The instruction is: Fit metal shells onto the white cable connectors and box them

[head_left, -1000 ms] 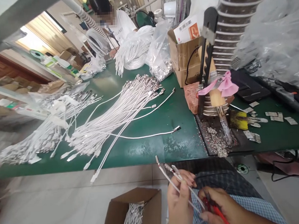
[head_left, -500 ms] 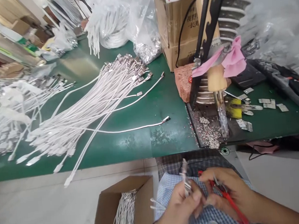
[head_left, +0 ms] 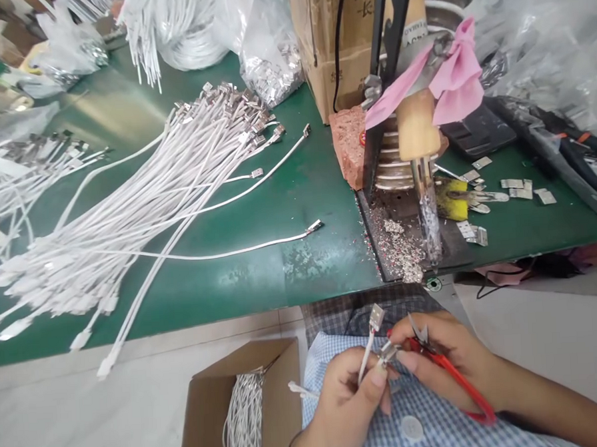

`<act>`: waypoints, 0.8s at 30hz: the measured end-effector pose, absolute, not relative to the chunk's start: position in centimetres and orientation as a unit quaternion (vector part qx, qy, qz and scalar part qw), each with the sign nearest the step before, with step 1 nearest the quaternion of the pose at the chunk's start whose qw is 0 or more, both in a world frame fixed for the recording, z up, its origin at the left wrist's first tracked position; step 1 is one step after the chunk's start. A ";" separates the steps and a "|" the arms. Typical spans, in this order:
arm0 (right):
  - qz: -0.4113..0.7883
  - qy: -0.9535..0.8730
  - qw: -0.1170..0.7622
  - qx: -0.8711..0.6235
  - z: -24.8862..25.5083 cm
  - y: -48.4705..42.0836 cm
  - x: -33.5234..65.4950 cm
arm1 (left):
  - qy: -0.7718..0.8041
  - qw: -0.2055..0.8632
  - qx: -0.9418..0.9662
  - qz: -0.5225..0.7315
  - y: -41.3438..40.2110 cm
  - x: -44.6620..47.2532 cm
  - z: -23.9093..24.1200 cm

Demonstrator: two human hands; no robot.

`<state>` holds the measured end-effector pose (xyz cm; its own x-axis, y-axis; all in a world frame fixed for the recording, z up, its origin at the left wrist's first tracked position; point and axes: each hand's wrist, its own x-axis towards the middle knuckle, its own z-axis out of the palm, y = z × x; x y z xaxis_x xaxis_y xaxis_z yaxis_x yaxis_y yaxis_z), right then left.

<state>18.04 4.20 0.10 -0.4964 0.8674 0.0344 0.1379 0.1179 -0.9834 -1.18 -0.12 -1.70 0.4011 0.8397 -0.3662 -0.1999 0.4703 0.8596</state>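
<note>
My left hand (head_left: 348, 397) is closed around thin white cables (head_left: 368, 350) with metal plug ends, held upright over my lap. My right hand (head_left: 442, 363) grips red-handled snips (head_left: 451, 374) and its fingertips touch the metal end of one cable. Both hands are below the front edge of the green table (head_left: 261, 279). On the table lies a large pile of white cables (head_left: 142, 211) with metal ends, and a single cable (head_left: 240, 248) lies apart near the edge.
An open cardboard box (head_left: 241, 413) holding white cables stands on the floor to my left. A soldering iron on a stand (head_left: 418, 157), solder scraps, small metal shells (head_left: 519, 188), a brown carton (head_left: 338, 68) and plastic bags crowd the table's right and back.
The view has tilted down and the table has slid up. My hands have come together, and the cables that stuck out long now show only short ends above my left hand.
</note>
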 end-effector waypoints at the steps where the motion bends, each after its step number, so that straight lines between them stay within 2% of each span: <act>1: 0.552 -0.664 0.335 -0.377 0.0 4.1 18.1 | 0.429 0.740 0.389 0.343 0.0 -1.2 -1.5; 8: 0.626 -0.610 0.305 -0.378 -0.2 3.6 18.1 | 0.465 0.692 0.431 0.346 0.2 -1.3 -0.7; 14: 0.684 -0.559 0.304 -0.357 -0.3 3.7 18.0 | 0.428 0.721 0.384 0.386 0.2 -1.1 -0.5; 24: 0.761 -0.435 0.302 -0.374 0.3 3.5 17.5 | 0.427 0.712 0.376 0.412 0.2 -0.9 -0.1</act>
